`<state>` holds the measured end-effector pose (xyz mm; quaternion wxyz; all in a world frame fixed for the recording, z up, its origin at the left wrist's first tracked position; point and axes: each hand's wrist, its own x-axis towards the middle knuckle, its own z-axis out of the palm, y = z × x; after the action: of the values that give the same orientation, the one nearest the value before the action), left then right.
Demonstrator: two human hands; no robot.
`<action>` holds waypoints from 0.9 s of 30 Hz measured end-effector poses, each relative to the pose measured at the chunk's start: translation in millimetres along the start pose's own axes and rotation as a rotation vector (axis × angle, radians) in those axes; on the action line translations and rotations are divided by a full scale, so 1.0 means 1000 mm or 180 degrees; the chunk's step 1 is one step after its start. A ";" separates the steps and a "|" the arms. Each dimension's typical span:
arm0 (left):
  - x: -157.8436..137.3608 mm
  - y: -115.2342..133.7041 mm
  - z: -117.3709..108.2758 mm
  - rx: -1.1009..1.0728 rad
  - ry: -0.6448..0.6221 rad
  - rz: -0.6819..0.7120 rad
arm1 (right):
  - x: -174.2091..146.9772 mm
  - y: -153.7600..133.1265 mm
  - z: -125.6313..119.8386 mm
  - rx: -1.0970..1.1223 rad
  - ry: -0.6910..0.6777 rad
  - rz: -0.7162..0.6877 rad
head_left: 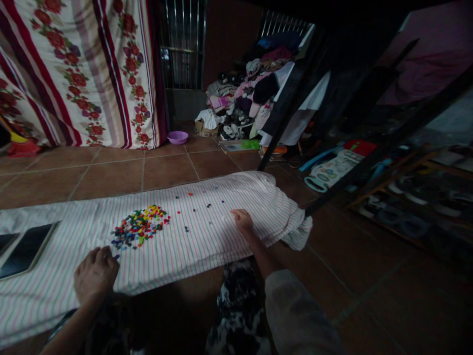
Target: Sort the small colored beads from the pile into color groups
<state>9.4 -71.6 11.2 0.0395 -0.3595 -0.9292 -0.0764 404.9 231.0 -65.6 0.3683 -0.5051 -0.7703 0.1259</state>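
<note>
Left hand (96, 272) by the colourful pile (142, 224), right hand (242, 219) beyond the loose pieces (186, 229)

I have the two hands well apart over the desk (162, 268), which is draped in striped cloth (254, 190). On the left, the fingers curl down just beside the pile's near edge, close to a dark blue piece (117, 256); I cannot tell whether they grip anything. On the right, the fingers bend in, fingertips near the cloth; I cannot tell whether a piece is pinched there. The pile of small, many-coloured pieces lies between the hands, nearer the left, with the loose ones scattered toward the right. A dark-screened device (27, 249) lies left of the pile.
</note>
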 end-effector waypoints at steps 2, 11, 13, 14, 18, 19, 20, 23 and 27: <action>-0.001 0.000 0.000 0.0018 0.0040 0.0037 | 0.000 -0.001 -0.001 0.0002 0.0011 0.0062; -0.004 0.001 0.000 -0.0016 0.0185 0.0064 | -0.026 -0.023 -0.010 0.0003 0.0569 0.0320; -0.004 0.000 0.000 -0.0039 0.0205 0.0082 | -0.041 -0.037 -0.007 -0.0034 0.0659 0.0382; -0.003 0.000 0.000 -0.0049 0.0214 0.0085 | -0.049 -0.045 -0.005 -0.0003 0.0643 0.0345; -0.002 -0.002 0.002 -0.0069 0.0184 0.0113 | -0.084 -0.078 0.009 0.0247 0.0326 -0.0151; -0.001 -0.002 0.003 -0.0071 0.0171 0.0136 | -0.091 -0.087 0.013 0.0271 0.0218 -0.0277; -0.001 -0.003 0.004 -0.0074 0.0158 0.0168 | -0.098 -0.095 0.018 0.0280 0.0092 -0.0382; -0.003 -0.005 0.009 -0.0120 0.0171 0.0251 | -0.105 -0.118 0.030 0.0283 -0.0259 -0.0538; -0.006 -0.010 0.013 -0.0095 -0.0044 0.0302 | -0.088 -0.150 0.045 0.0229 -0.0613 -0.0589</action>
<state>7.0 -80.9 -3.2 0.0313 -0.4042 -0.9101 -0.0858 290.2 93.7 -50.9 0.3205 -0.4040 -0.8404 0.1668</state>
